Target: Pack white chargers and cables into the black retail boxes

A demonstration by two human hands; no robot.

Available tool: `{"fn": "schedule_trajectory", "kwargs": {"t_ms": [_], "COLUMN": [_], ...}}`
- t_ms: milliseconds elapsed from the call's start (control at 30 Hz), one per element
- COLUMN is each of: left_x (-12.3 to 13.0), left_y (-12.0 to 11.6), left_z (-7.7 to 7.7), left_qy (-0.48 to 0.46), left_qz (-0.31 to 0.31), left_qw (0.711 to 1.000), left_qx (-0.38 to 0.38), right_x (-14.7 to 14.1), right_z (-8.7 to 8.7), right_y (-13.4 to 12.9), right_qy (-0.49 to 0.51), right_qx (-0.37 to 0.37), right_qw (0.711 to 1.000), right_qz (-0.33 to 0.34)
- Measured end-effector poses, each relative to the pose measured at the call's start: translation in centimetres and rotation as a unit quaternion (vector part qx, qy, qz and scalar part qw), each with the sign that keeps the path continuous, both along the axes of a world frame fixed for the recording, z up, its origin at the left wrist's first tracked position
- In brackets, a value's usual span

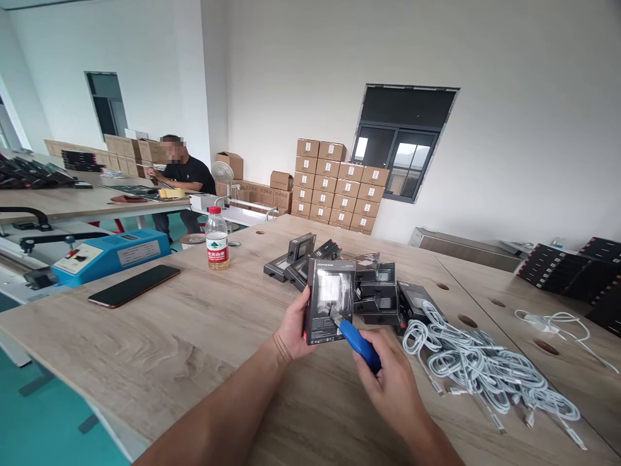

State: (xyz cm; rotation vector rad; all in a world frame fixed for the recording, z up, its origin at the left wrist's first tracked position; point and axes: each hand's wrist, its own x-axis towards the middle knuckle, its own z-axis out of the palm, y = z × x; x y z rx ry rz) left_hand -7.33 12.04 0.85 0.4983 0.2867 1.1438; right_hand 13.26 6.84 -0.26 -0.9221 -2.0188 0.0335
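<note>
My left hand [294,327] grips a black retail box [320,329] with a clear window by its left side and lower edge, tilted up above the table. Behind the window shows a white square item, perhaps a charger. In my right hand [388,369] is a blue-handled utility knife [356,343], its fingers wrapped round the handle. The blade's tip meets or nearly meets the lower part of the window; I cannot tell if it has gone through. More black boxes [381,301] lie piled behind. Right of my right hand, coiled white cables [485,369] are heaped.
A bottle [217,243] and a phone [134,285] rest on the wooden table [194,349] at left. Beyond it stand a blue machine [114,254] and a seated person [187,171]. Black boxes [565,272] are stacked at far right, cartons [334,184] by the wall.
</note>
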Motion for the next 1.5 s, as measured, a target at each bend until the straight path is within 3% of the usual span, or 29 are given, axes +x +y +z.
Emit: {"fn": "schedule_trajectory", "kwargs": {"t_ms": [200, 367, 633, 733, 900, 1033, 1167, 1267, 1367, 1500], "left_x": [0.3, 0.7, -0.2, -0.1, 0.6, 1.2, 0.9, 0.1, -0.4, 0.0], "left_y": [-0.6, -0.6, -0.3, -0.5, -0.8, -0.6, 0.0, 0.4, 0.4, -0.2], "left_z": [0.9, -0.1, -1.1, -1.3, -1.8, -1.4, -0.4, 0.1, 0.2, 0.5], "left_qy": [0.032, 0.070, 0.143, 0.143, 0.170, 0.137, 0.067, 0.016, 0.016, 0.104], "left_qz": [-0.041, -0.098, -0.228, -0.236, -0.230, -0.179, -0.009, 0.102, 0.140, 0.119], "left_qw": [0.997, 0.987, 0.957, 0.957, 0.956, 0.973, 0.997, 0.995, 0.988, 0.973], "left_qx": [-0.055, -0.102, -0.111, -0.091, -0.062, -0.051, -0.035, -0.004, 0.063, 0.171], "right_x": [-0.2, 0.5, 2.4, 2.5, 0.6, 0.0, 1.8, 3.0, 2.8, 1.2], "right_z": [-0.7, -0.3, 1.5, 2.1, 2.7, 2.7, 2.2, 1.4, 0.8, 0.8], "right_y": [0.4, 0.7, 0.1, -0.3, -1.2, -1.3, -0.5, 0.5, 1.0, 0.3], "right_qy": [0.033, 0.063, -0.096, -0.130, -0.172, -0.148, -0.145, -0.114, -0.011, 0.116], "right_qx": [0.001, 0.017, 0.121, 0.126, 0.121, 0.131, 0.115, 0.083, 0.031, -0.086], "right_qw": [0.999, 0.995, 0.986, 0.982, 0.978, 0.980, 0.983, 0.990, 0.998, 0.989], "right_qz": [-0.032, -0.080, -0.058, -0.061, 0.001, -0.006, -0.019, -0.028, -0.046, -0.040]}}
